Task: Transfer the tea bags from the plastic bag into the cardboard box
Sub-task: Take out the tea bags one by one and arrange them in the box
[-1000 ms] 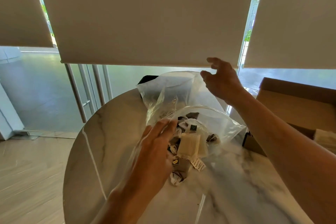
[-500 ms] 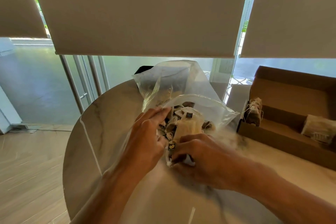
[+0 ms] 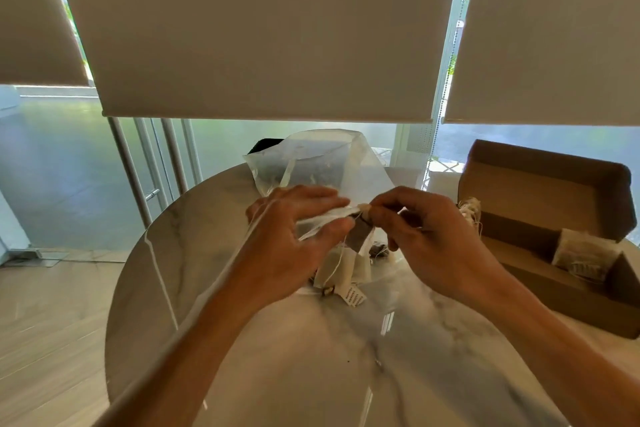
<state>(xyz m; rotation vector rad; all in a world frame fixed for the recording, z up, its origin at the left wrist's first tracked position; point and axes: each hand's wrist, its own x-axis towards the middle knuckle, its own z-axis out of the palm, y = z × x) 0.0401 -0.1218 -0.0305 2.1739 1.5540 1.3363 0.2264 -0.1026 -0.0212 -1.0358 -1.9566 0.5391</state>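
A clear plastic bag (image 3: 325, 163) stands on the round marble table (image 3: 346, 357), its mouth toward me. My left hand (image 3: 291, 246) pinches the bag's rim between thumb and fingers. My right hand (image 3: 426, 236) pinches a small tea bag (image 3: 363, 210) at the bag's opening, lifted clear of the heap. More tea bags (image 3: 346, 270) with strings and paper tags hang and lie below my hands. To the right the open cardboard box (image 3: 547, 184) holds one tea bag (image 3: 585, 253) in its tray and another cluster of tea bags (image 3: 471, 210) at its left end.
The table's far edge lies just behind the plastic bag, with a dark object (image 3: 265, 146) beyond it. Roller blinds (image 3: 263, 28) hang low over the window. A wooden floor (image 3: 45, 340) shows to the left of the table.
My right hand came back from above the box, reached into the heap, and now lifts one tea bag up to the bag's rim. My left hand moved from steadying the bag to pinching its rim.
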